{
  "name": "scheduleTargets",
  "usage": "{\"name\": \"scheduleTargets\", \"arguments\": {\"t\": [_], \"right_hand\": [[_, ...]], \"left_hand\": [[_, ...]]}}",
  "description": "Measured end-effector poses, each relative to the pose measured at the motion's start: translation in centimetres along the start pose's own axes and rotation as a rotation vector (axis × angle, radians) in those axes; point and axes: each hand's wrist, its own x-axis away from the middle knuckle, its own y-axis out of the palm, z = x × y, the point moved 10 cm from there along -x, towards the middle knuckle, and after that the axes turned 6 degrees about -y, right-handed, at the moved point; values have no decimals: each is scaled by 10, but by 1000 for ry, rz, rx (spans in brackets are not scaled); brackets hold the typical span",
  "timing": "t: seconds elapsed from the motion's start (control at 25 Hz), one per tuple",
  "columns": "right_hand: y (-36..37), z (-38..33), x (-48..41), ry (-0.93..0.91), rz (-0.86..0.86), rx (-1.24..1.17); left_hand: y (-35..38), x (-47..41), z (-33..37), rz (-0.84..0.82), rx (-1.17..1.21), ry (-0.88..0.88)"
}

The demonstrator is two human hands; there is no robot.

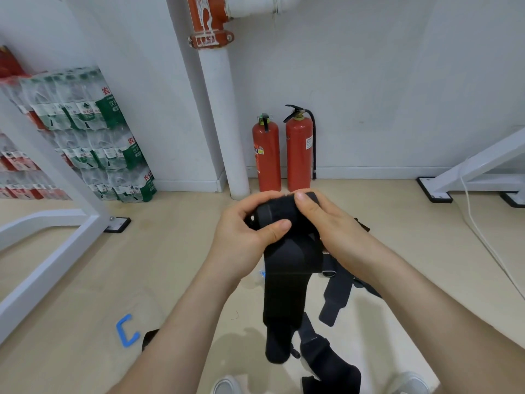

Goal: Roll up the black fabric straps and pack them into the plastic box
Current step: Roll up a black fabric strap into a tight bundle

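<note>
— Where are we holding the strap?
— At twelve o'clock: left hand and right hand are both gripping its rolled end, tail hanging toward six.
— How are we rolling well?
— We're aiming for tight turns, edges aligned.

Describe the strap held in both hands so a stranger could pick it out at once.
Start at the white pipe on the back wall, two red fire extinguishers beside it. In front of them the left hand and right hand grip the rolled top of a wide black strap, its tail hanging down. It alone is held up; the other black straps lie on the floor.
</note>
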Motion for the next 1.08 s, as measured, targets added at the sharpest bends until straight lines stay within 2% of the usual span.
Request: {"name": "scheduleTargets", "arguments": {"t": [0.12,0.24,0.4,0.52,0.64,0.68,0.76,0.84,0.92,1.0,1.04,1.08], "right_hand": [[2,2,-2,1,2,-112],[4,4,-1,2,-69,-152],[-6,-6,-1,-68,-63,-37],[-10,-9,-2,-88,-1,-24],[-28,-8,-4,-73,227,289],[-27,-2,-3,-8,255,231],[-4,13,-1,152,158,-43],[6,17,2,222,109,-141],[-6,22,4,269,151,-181],[-22,22,5,280,186,-185],[-27,19,5,266,175,-187],[-30,14,4,238,156,-195]], "left_hand": [[18,3,-7,-121,55,-61],[22,3,-12,-194,97,-128],[6,-1,-4,-187,-216,-64],[-12,-4,1,-40,-307,-18],[-31,1,18,314,-548,66],[-29,5,24,407,-650,86],[-6,11,33,459,-841,204],[31,16,33,392,-1012,403],[61,24,20,231,-1046,509],[75,29,9,-20,-877,443],[72,29,8,-127,-695,346],[63,26,11,-163,-467,267]]}}
